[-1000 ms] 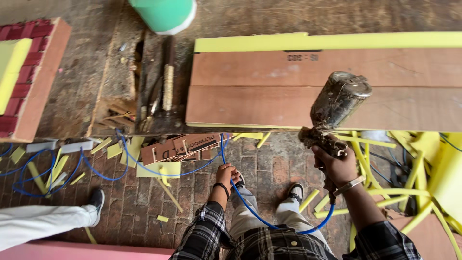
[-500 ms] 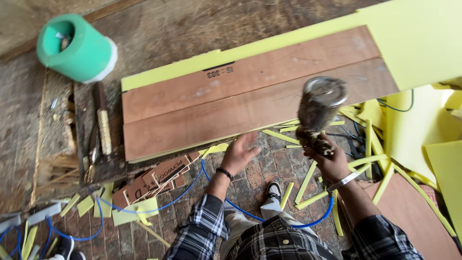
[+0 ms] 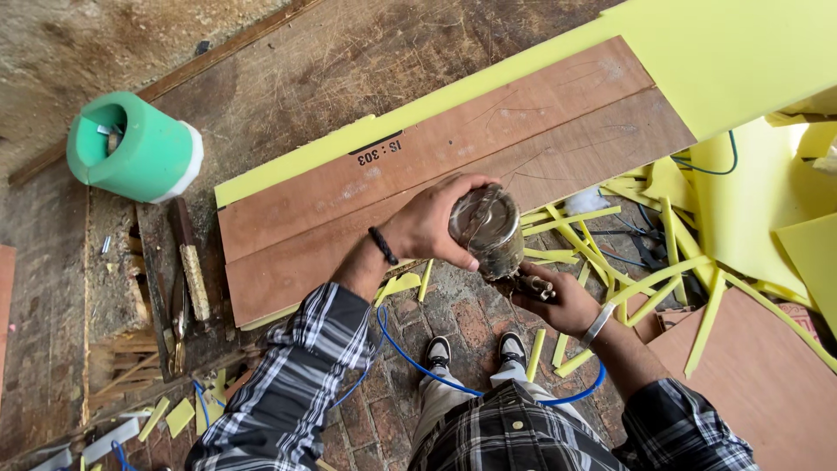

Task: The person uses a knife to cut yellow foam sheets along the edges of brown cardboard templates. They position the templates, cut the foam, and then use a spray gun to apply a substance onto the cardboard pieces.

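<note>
Left hand (image 3: 432, 228): palm cupped over metal cup (image 3: 486, 228), fingers wrapped on its top.
Right hand (image 3: 558, 301): clamped on spray gun (image 3: 523, 283) handle below.
Cup: grimy, dull silver, tilted, above brown board (image 3: 453, 174) edge.

Plywood boards (image 3: 453, 174) lie on foam sheet (image 3: 741, 52), bucket (image 3: 131, 148) left.

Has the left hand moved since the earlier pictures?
Yes. The left hand went up from beside the blue hose to the metal cup of the spray gun, now gripping it in front of the wooden board.
</note>
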